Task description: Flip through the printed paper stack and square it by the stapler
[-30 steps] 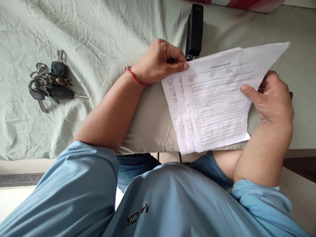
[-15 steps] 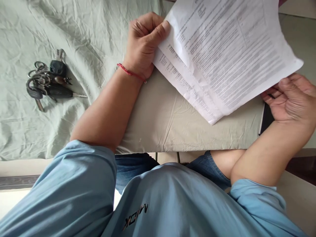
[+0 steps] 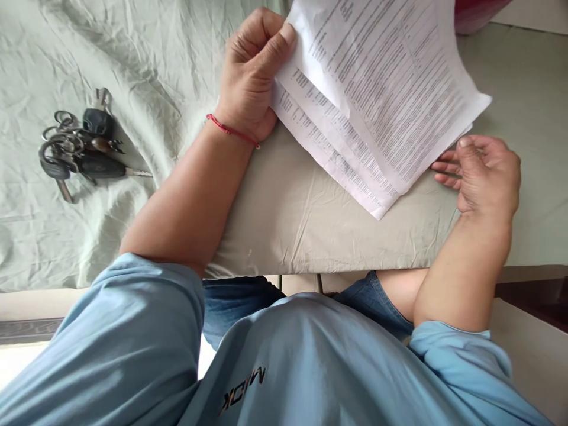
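Several overlapping printed sheets of paper [image 3: 377,100] are held tilted above the cloth, their upper ends cut off by the top of the view. My left hand [image 3: 260,71], with a red string bracelet at the wrist, pinches their left edge between thumb and curled fingers. At the lower right edge of the sheets is my right hand [image 3: 486,171], palm turned up. Its fingers are loosely stretched and apart from the thumb, with their tips close to the paper's edge. Whether they touch the paper I cannot tell.
A bunch of keys [image 3: 84,148] on rings lies on the wrinkled pale green cloth [image 3: 177,35] at the left. Part of a dark red object [image 3: 477,15] shows at the top right. The table's front edge runs just above my lap.
The right-hand side of the sheets has swung left, and my right hand has moved left with it. My left hand has shifted slightly up and left, still pinching the sheets. More of the red object shows.
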Action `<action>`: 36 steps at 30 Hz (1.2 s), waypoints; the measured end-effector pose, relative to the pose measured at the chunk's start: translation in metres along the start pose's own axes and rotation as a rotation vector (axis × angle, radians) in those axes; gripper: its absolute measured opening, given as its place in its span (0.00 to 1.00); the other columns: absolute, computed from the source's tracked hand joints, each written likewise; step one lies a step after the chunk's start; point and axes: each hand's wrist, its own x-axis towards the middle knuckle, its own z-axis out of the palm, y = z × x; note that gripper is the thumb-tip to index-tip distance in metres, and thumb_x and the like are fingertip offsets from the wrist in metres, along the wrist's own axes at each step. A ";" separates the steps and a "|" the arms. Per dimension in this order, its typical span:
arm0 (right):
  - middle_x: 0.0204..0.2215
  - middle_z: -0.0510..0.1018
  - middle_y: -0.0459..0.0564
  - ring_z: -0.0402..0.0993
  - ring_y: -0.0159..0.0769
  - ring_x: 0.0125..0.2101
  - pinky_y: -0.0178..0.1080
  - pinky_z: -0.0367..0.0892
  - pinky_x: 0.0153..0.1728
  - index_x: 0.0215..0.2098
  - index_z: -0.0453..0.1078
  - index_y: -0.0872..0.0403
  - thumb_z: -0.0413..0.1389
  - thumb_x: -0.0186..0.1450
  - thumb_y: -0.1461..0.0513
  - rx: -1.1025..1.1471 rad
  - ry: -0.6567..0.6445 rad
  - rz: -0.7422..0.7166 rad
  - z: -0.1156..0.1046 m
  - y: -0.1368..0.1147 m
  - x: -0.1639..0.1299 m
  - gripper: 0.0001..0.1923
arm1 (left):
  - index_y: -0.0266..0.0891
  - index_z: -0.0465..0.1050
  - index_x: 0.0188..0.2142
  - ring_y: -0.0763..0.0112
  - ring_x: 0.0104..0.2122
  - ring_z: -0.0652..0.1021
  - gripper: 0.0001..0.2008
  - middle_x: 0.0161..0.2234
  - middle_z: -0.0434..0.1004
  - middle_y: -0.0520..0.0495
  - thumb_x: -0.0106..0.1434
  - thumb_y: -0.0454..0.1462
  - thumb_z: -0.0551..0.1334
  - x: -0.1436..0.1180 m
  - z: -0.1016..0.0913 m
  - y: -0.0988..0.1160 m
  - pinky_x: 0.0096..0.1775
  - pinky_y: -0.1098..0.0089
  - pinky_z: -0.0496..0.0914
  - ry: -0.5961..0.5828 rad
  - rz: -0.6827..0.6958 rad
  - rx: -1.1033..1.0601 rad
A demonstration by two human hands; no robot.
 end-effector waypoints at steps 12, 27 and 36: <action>0.34 0.90 0.65 0.90 0.43 0.31 0.37 0.83 0.27 0.39 0.86 0.57 0.52 0.65 0.19 -0.022 -0.410 0.259 0.007 -0.021 -0.032 0.53 | 0.47 0.58 0.28 0.68 0.29 0.61 0.26 0.32 0.48 0.52 0.85 0.25 0.52 0.011 0.001 0.016 0.33 0.74 0.66 0.285 -0.168 0.024; 0.39 0.90 0.44 0.89 0.46 0.55 0.61 0.76 0.74 0.35 0.84 0.49 0.79 0.52 0.58 0.383 -0.159 -0.205 0.019 0.001 -0.016 0.15 | 0.43 0.72 0.31 0.71 0.26 0.72 0.12 0.29 0.63 0.52 0.71 0.34 0.70 -0.007 0.001 0.009 0.33 0.69 0.73 0.037 -0.246 0.102; 0.34 0.89 0.44 0.91 0.54 0.49 0.71 0.78 0.68 0.35 0.88 0.48 0.78 0.60 0.38 0.137 -0.077 -0.619 0.008 -0.002 -0.018 0.24 | 0.38 0.83 0.36 0.58 0.39 0.87 0.31 0.33 0.82 0.46 0.65 0.63 0.84 -0.007 -0.002 0.007 0.39 0.63 0.78 -0.170 -0.194 0.142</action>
